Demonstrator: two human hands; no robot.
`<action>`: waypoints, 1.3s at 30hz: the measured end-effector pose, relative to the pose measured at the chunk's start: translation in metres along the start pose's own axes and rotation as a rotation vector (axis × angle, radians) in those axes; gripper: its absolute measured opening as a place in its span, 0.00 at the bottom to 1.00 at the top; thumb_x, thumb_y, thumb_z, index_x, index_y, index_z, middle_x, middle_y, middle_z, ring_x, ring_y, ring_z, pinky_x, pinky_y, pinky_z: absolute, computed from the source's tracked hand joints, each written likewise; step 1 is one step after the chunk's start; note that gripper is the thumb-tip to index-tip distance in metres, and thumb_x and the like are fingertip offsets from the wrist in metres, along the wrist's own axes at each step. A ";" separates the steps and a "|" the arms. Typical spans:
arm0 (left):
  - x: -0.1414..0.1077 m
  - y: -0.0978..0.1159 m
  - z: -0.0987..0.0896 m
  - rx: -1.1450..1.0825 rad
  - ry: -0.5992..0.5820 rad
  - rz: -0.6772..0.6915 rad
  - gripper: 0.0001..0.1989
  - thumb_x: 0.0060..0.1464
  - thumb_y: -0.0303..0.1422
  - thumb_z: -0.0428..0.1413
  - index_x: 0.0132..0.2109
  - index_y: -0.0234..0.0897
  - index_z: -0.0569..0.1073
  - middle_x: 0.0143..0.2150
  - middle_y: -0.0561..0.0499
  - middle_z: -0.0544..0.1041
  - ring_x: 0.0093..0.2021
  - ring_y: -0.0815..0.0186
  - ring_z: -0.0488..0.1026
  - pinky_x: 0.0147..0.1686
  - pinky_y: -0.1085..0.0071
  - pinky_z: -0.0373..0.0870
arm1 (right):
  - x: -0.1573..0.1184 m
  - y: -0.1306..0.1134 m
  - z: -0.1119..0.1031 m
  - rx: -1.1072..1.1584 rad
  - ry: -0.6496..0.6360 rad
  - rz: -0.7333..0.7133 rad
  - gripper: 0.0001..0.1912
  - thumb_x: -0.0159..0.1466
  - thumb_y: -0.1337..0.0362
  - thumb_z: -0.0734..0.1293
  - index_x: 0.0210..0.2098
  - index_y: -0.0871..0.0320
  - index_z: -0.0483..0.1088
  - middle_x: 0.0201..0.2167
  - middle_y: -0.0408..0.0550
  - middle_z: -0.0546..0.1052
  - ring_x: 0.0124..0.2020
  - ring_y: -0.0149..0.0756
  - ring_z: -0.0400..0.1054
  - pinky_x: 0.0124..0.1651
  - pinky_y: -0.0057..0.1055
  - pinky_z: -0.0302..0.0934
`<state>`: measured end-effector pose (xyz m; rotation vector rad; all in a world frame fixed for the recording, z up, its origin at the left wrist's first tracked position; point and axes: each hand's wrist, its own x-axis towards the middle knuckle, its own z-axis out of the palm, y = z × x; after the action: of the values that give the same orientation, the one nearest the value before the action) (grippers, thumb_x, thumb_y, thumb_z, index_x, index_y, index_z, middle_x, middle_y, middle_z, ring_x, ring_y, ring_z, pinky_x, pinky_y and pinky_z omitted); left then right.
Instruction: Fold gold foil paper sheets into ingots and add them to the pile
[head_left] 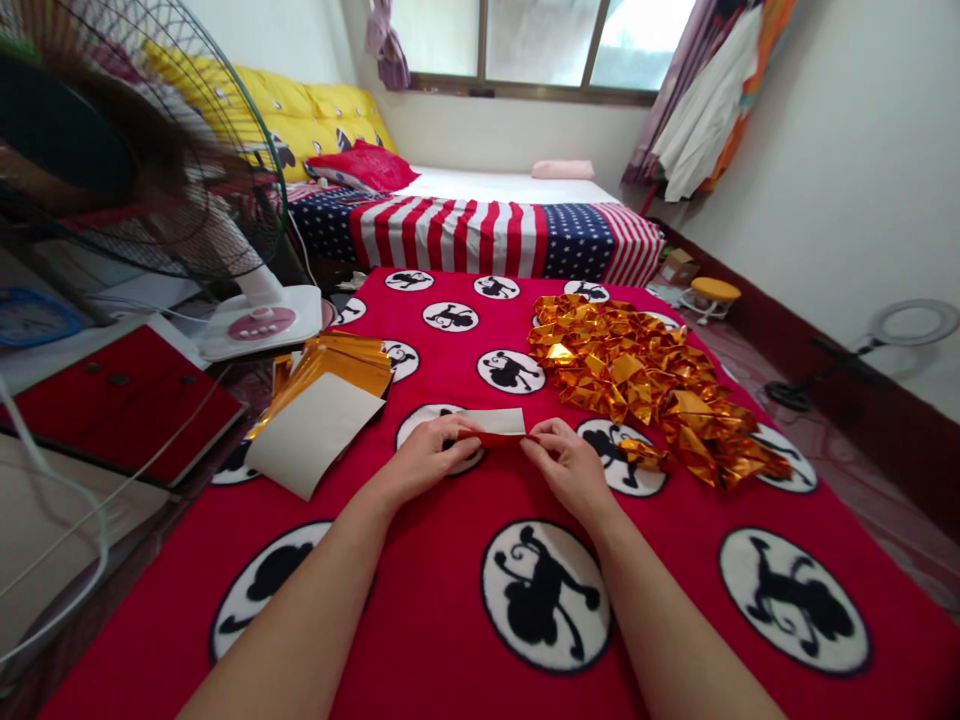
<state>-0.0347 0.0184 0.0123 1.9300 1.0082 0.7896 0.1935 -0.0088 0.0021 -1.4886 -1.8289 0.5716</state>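
Note:
Between my two hands is a sheet of foil paper [495,421], partly folded, its pale side up and a reddish, shiny strip along the near edge. My left hand [431,455] pinches its left end, thumb in front. The right end is pinched by my right hand [566,462]. To the left lies a stack of gold foil sheets [334,365], with a pale sheet [315,432] turned face down on top. On the right spreads a heap of folded gold foil pieces [626,365], and one small folded piece [643,455] sits at its near side.
The work surface is covered by a red cloth [450,600] with monkey prints in white circles. A fan [262,310] with blurred blades stands at the left, beside a red panel [120,390]. Beyond are a bed [480,235], a yellow stool [715,290] and a ring light [911,322].

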 end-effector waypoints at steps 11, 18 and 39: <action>0.006 0.000 0.008 0.092 0.206 -0.070 0.25 0.60 0.43 0.49 0.18 0.36 0.66 0.23 0.52 0.71 0.24 0.68 0.66 0.26 0.73 0.59 | 0.001 -0.011 0.008 -0.122 0.094 0.112 0.20 0.67 0.55 0.62 0.20 0.55 0.68 0.29 0.43 0.71 0.29 0.32 0.66 0.30 0.29 0.51; 0.006 0.001 0.010 0.099 0.229 -0.097 0.19 0.54 0.36 0.55 0.17 0.36 0.69 0.34 0.49 0.81 0.31 0.65 0.75 0.30 0.72 0.64 | 0.003 -0.010 0.011 -0.181 0.125 0.154 0.17 0.63 0.55 0.66 0.21 0.55 0.69 0.27 0.42 0.71 0.28 0.32 0.65 0.29 0.30 0.48; 0.004 -0.004 0.013 0.306 0.344 -0.207 0.08 0.46 0.32 0.64 0.23 0.37 0.75 0.33 0.51 0.81 0.32 0.66 0.74 0.33 0.70 0.66 | 0.007 -0.020 0.010 -0.358 0.097 0.296 0.09 0.60 0.61 0.66 0.24 0.55 0.72 0.30 0.41 0.72 0.30 0.31 0.65 0.31 0.29 0.47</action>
<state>-0.0233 0.0184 0.0032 1.9343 1.5893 0.9069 0.1723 -0.0055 0.0117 -2.0107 -1.7090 0.3088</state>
